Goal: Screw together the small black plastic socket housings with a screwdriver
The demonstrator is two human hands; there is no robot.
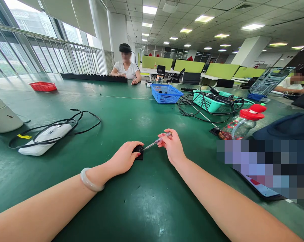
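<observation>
Green surface, two bare hands at work near its middle. Left hand, pale bangle at the wrist, lies low on the surface, thumb and fingers closed round a small black part; the part sits on the green top straight ahead of the wearer, partly hidden by the grip. Right hand raised just beside it, fingers curled in a pinch on the clear handle of a screwdriver, shaft slanting down leftward, tip at the part's right edge; cannot tell whether it is seated in anything. Off to the left: white device with a black cable looped over it, a pale canister near it, a red tray farther back. Beyond the hands, blue basket with small dark pieces inside; to its right, teal basket heaped with black cables. Right side: clear bottle with red lid, near dark fabric. Across the surface, a seated person in white, behind a long black rack.
</observation>
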